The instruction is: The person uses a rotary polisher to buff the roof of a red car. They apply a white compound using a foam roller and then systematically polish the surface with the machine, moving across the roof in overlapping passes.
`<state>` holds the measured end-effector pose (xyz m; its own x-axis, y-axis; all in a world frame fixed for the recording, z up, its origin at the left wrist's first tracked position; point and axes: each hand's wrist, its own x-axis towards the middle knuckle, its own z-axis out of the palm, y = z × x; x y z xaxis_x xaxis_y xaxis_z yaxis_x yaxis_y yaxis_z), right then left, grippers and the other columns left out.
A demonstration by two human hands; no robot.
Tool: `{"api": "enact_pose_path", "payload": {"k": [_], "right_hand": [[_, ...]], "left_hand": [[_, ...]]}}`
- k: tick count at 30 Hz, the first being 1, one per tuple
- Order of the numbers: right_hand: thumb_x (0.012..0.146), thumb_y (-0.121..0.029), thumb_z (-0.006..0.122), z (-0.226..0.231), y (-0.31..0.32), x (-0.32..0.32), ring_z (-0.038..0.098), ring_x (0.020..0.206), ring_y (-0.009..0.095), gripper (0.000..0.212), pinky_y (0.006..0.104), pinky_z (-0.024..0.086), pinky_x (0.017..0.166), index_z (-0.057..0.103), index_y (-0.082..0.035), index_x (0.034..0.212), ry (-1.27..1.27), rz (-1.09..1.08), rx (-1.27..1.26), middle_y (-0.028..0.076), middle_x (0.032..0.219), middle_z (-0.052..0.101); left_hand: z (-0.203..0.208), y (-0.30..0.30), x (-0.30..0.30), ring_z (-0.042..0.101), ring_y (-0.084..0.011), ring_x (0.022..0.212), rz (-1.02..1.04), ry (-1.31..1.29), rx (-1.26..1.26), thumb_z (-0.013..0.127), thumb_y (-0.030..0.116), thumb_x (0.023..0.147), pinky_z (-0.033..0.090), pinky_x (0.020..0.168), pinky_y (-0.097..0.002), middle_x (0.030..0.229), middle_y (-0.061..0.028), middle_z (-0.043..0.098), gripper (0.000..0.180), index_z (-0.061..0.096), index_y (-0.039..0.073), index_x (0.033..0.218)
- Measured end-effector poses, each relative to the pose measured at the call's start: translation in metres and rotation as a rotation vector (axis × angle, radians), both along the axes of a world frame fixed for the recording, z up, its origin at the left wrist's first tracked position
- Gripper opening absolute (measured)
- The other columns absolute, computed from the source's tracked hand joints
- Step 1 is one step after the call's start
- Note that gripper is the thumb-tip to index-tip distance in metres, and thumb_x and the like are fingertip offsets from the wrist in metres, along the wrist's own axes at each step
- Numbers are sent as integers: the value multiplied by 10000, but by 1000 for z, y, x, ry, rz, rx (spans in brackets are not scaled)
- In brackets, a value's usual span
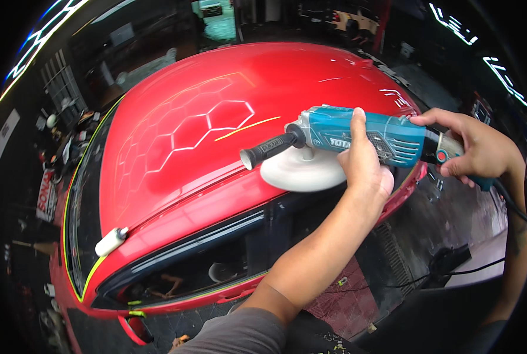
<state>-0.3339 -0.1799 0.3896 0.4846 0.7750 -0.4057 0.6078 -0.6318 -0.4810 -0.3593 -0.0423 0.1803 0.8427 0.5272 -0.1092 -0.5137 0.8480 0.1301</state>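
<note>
A teal rotary polisher (328, 127) is held over the near edge of a glossy red car roof (186, 76). Its round white pad (293, 172) lies at the roof's side rail; whether it presses on the paint I cannot tell. My left hand (366, 165) grips the polisher's body, thumb over the casing and most fingers hidden beneath. My right hand (485, 144) is wrapped round the rear handle, near a red button. The black side handle (269, 150) points left with no hand on it. A white bottle (111, 242) lies at the roof's front corner.
Yellow-green masking tape (92, 271) borders the windshield. Below the roof are the dark side windows (216, 253) and a red door mirror (134, 330). The polisher's black cord (511, 200) hangs at the right. Cluttered shop gear stands beyond the car's front.
</note>
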Motion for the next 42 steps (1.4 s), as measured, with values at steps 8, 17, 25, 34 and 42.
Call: {"api": "enact_pose_path", "payload": {"k": [8, 17, 25, 34, 42], "right_hand": [[835, 135, 741, -2, 24, -51, 629, 575, 84, 878, 240, 515, 492, 449, -171, 1605, 29, 72, 53, 64, 855, 669], [828, 123, 733, -20, -11, -17, 633, 555, 92, 878, 261, 511, 466, 441, -157, 1607, -73, -91, 49, 64, 863, 679], [841, 107, 682, -62, -53, 54, 633, 518, 130, 839, 304, 503, 462, 424, -133, 1602, -207, -247, 81, 72, 767, 667], [814, 114, 704, -74, -44, 48, 609, 525, 91, 885, 263, 487, 457, 431, -154, 1612, -66, -175, 132, 36, 778, 643], [759, 153, 711, -104, -32, -13, 674, 1185, 195, 893, 338, 535, 1007, 483, -86, 1589, -16, 315, 413, 138, 1318, 666]], "left_hand": [[19, 20, -87, 675, -211, 1178, 145, -55, -99, 707, 272, 1073, 571, 1045, -424, 1294, -89, 651, 394, 562, 36, 1353], [-9, -6, 5, 651, -285, 1233, -29, -50, -60, 759, 373, 1005, 524, 1099, -507, 1341, -120, 625, 568, 520, 54, 1408], [-42, -36, 144, 703, -284, 1111, -347, -134, -40, 803, 360, 955, 596, 987, -515, 1279, -112, 659, 591, 567, 38, 1392], [-46, -13, 93, 646, -309, 1190, -167, 0, 36, 722, 390, 998, 515, 1081, -537, 1282, -119, 634, 483, 546, 106, 1347], [-30, 3, -84, 693, -260, 1153, 62, 80, 126, 731, 404, 1022, 521, 1101, -476, 1180, -80, 719, 388, 617, 118, 1258]]}}
